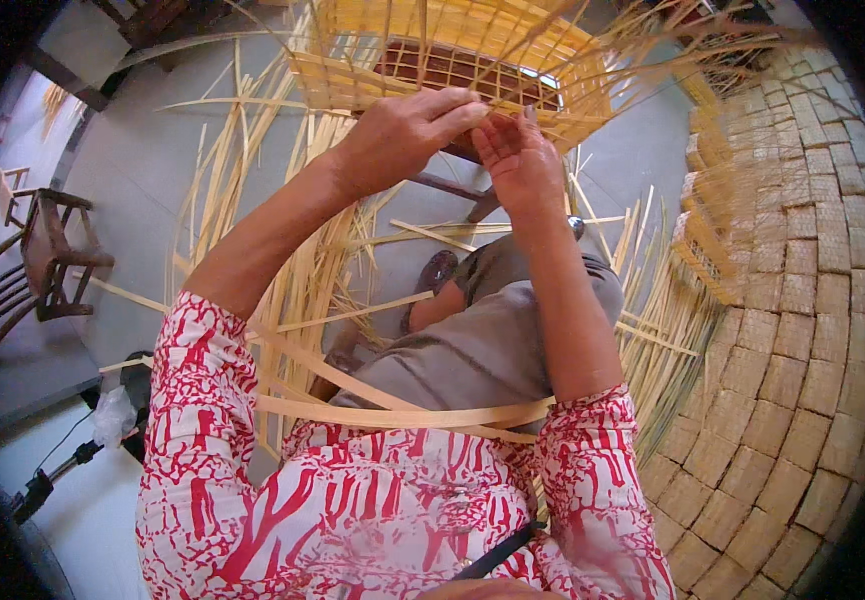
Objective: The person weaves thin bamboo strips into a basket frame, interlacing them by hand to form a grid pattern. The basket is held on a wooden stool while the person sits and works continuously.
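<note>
An unfinished yellow basket [343, 85], woven from flat bamboo-like strips in an open grid, is held up in front of me at the top of the view. Loose strip ends stick out from it, mostly to the right. My left hand [408, 135] is closed at the basket's near edge, fingers pointing right. Close beside it, my right hand [525, 168] has its palm turned up and its fingers curled, gripping the same edge. The exact strip under the fingertips is too small to make out. Behind the basket's grid shows a reddish-brown surface.
Long pale strips [223, 190] lie across the floor and beside my legs; a few cross my lap [393, 414]. A dark wooden chair [53, 250] stands at left. On the right are more yellow woven pieces [705, 255] and a brick-like expanse of tan blocks [793, 400].
</note>
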### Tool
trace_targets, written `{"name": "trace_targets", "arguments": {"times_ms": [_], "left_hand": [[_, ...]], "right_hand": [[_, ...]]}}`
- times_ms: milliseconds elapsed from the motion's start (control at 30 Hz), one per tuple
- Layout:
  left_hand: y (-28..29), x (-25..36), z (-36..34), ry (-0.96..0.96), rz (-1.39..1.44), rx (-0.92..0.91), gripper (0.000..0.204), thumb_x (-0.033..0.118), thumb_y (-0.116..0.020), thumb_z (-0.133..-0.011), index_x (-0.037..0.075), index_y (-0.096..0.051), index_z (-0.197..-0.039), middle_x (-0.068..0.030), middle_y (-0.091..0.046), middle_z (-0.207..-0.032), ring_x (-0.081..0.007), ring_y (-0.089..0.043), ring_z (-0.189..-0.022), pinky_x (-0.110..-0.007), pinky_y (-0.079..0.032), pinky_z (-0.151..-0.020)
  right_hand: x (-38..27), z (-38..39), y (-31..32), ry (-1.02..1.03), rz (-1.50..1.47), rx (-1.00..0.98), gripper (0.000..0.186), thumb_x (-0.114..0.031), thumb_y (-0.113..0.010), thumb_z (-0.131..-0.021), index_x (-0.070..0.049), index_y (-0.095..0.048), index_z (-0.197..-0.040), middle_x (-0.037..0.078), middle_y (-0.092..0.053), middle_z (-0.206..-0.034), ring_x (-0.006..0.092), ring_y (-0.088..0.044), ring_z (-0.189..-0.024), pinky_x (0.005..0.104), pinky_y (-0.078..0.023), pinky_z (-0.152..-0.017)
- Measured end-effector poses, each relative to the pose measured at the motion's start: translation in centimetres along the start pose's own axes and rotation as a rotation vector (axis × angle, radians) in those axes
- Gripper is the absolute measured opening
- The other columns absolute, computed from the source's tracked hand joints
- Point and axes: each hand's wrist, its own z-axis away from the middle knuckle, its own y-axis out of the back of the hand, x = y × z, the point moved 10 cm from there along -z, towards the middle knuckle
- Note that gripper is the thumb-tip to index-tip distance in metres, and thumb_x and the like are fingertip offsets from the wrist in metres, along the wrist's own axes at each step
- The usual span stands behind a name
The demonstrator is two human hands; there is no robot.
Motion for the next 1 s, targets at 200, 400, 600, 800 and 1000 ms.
{"name": "trace_targets", "arguments": {"times_ms": [200,400,600,800,1000], "left_hand": [[-3.9,-2.2,-2.1,0.070,-0.116,-0.192,0.033,0.014,-0.066,-0.082,0.007,-0.062,-0.114,-0.0078,-0.065,-0.102,-0.0282,-0.069,-0.090,-0.037,-0.058,-0.072],[-4.9,-5.2,-2.4,0.175,0.024,-0.180,0.015,0.015,-0.069,-0.085,0.008,-0.061,-0.097,-0.0094,-0.061,-0.089,-0.0325,-0.065,-0.081,-0.040,-0.055,-0.069],[-3.8,-6.9,-2.7,0.279,0.359,-0.108,0.007,0.008,-0.065,-0.089,0.004,-0.061,-0.094,-0.0126,-0.063,-0.089,-0.0334,-0.064,-0.085,-0.039,-0.052,-0.076],[-3.5,-7.1,-3.0,0.264,0.529,-0.184,0.009,0.007,-0.065,-0.089,0.003,-0.061,-0.096,-0.0101,-0.061,-0.089,-0.0256,-0.062,-0.087,-0.036,-0.050,-0.079],[-3.0,-7.1,-3.3,0.266,0.507,-0.126,0.009,0.007,-0.066,-0.089,0.003,-0.061,-0.096,-0.0101,-0.063,-0.089,-0.0252,-0.063,-0.085,-0.035,-0.051,-0.078]], "right_hand": [[0.0,0.1,-1.3,0.003,-0.075,-0.135,0.021,-0.010,-0.061,-0.093,-0.005,-0.058,-0.113,0.009,-0.067,-0.102,0.0217,-0.068,-0.090,0.0389,-0.058,-0.079],[-0.6,0.5,-1.3,0.130,0.116,-0.097,0.030,0.002,-0.057,-0.089,-0.006,-0.055,-0.119,0.009,-0.064,-0.105,0.0217,-0.064,-0.091,0.0388,-0.057,-0.081],[-0.2,0.4,-1.4,0.080,-0.041,-0.098,0.032,-0.004,-0.059,-0.094,-0.008,-0.058,-0.126,0.006,-0.064,-0.107,0.0173,-0.063,-0.091,0.0320,-0.056,-0.075],[-3.6,-1.1,-3.9,0.300,0.223,-0.192,0.042,-0.017,-0.070,-0.093,-0.009,-0.058,-0.132,0.003,-0.065,-0.110,0.0124,-0.063,-0.092,0.0255,-0.052,-0.071],[-6.2,-0.8,-6.5,0.568,0.623,-0.359,0.040,-0.014,-0.077,-0.087,-0.008,-0.063,-0.124,0.000,-0.063,-0.094,0.0065,-0.058,-0.087,0.0226,-0.049,-0.076]]}}
